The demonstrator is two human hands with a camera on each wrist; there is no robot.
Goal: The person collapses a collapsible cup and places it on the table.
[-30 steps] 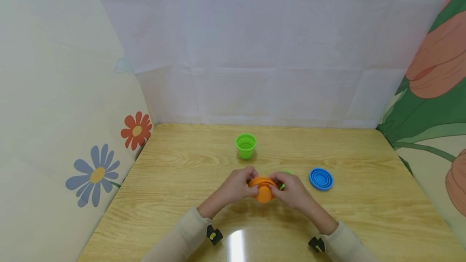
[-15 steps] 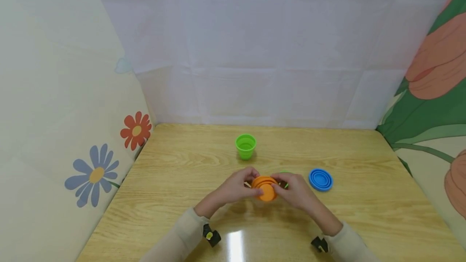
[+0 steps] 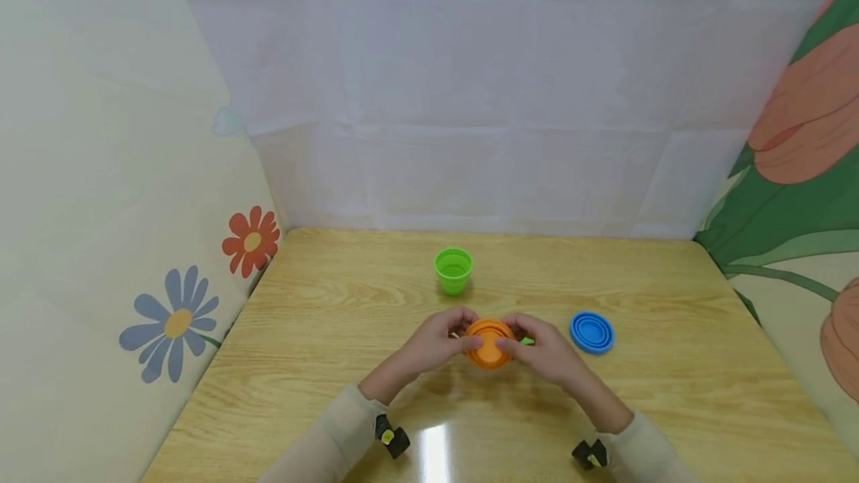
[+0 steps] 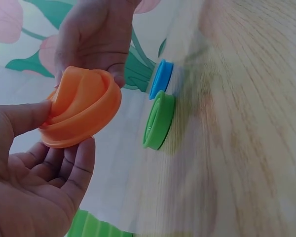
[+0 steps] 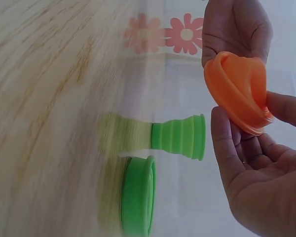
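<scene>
Both hands hold an orange collapsible cup [image 3: 490, 352] above the table, its base turned toward the head camera. My left hand [image 3: 436, 345] grips the left side, thumb on the base and fingers beneath the rim. From the right, my right hand [image 3: 542, 352] grips it the same way. In the left wrist view the orange cup [image 4: 91, 111] is partly flattened, its folded wall slanting unevenly inside the rim. A flattened green cup [image 5: 134, 197] lies just beyond the right hand, mostly hidden in the head view.
An extended green cup [image 3: 453, 271] stands upright farther back on the wooden table [image 3: 349, 274]. To the right lies a flattened blue cup [image 3: 592, 332]. A white cloth [image 3: 496, 95] hangs behind the table, with flower-printed sheets at both sides.
The orange cup's base, earlier sticking out toward the lower edge, now sits flatter and more centred within the rim. Both thumbs have shifted further onto it; the other cups stay put.
</scene>
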